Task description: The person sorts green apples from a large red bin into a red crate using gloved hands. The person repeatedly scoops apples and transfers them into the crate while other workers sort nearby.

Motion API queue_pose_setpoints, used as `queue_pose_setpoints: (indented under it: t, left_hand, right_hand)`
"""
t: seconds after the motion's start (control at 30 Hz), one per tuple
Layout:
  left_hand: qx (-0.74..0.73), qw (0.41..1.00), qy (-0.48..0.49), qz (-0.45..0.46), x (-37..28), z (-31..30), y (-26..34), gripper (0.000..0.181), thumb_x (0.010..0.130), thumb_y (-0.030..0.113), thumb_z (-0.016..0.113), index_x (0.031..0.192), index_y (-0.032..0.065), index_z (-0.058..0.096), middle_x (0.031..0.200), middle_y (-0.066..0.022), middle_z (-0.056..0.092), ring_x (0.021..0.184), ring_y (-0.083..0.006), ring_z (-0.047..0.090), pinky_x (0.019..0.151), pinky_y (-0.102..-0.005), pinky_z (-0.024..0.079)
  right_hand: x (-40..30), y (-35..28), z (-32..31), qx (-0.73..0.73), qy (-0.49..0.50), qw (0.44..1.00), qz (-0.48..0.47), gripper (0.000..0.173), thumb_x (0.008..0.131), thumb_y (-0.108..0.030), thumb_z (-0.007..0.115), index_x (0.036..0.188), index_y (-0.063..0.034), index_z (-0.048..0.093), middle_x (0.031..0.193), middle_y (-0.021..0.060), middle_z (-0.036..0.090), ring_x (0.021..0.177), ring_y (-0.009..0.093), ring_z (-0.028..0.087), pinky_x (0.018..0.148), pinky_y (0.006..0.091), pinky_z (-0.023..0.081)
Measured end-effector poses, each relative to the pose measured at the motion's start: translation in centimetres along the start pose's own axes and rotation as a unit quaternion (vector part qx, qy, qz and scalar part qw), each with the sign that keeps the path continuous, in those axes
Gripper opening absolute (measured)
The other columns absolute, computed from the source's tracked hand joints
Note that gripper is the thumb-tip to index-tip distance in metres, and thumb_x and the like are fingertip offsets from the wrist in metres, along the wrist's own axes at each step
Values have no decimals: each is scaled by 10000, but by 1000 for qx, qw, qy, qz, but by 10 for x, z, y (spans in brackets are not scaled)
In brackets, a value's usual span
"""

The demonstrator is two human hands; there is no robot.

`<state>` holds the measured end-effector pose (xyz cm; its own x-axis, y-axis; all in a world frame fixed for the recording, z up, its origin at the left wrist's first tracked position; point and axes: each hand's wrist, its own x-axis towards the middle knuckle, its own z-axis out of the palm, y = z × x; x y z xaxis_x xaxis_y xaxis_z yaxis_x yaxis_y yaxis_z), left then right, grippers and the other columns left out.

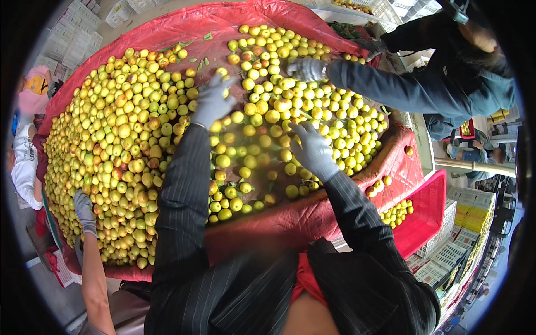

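A broad heap of small yellow-green jujube fruits, some blushed red, lies on a red quilted cover before me. My left hand, in a grey glove, is over the heap's inner edge with its fingers spread. Fruits show at its fingertips; none is clearly gripped. Lower and to the right, my right hand, gloved in grey too, reaches palm down over the thinner layer of fruits. Its fingers are apart, close to several fruits. Between my hands, scattered fruits lie on the dark red surface, partly blurred.
On the right, a co-worker's gloved hand is among the fruits. Another person's gloved hand touches the heap at lower left. A red plastic crate with fruits stands below the padded rim at right. White crates are stacked at upper left.
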<state>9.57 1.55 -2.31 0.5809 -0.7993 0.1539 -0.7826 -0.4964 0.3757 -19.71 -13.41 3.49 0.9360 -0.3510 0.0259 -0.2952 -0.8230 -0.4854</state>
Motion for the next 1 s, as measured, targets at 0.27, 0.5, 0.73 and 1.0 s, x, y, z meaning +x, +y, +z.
queue_pose_setpoints:
  t: [0.27,0.5,0.73,1.0]
  left_hand:
    - [145,975,-47,-164,-11,-23,-36,763,868,485,656,1532,237,372,1542,-186,373,1373,-482,371,1127,-540,367]
    - [204,965,26,-164,42,16,-79,847,886,681,525,1579,260,281,1614,-186,264,1446,-515,244,1150,-599,293]
    - [87,987,-99,-90,119,62,12,690,956,612,408,1576,328,301,1634,-150,265,1459,-533,221,1218,-539,202]
    - [84,976,-119,161,84,99,106,548,943,532,493,1413,253,537,1517,-92,440,1371,-398,380,1171,-529,262]
  right_hand:
    - [71,19,69,-76,-136,987,41,324,959,-356,586,1142,-90,612,1163,202,600,920,393,666,765,478,547]
    - [84,-29,-7,-26,-160,986,45,485,833,-221,661,1308,-180,573,1135,158,647,1008,368,679,802,467,568]
    - [100,1,55,-77,-186,976,83,389,888,-236,642,1254,-145,548,1305,164,571,1048,337,677,760,475,566]
    - [-13,22,8,274,-71,936,207,630,826,-381,767,1341,-91,547,1011,134,713,867,304,711,795,391,565]
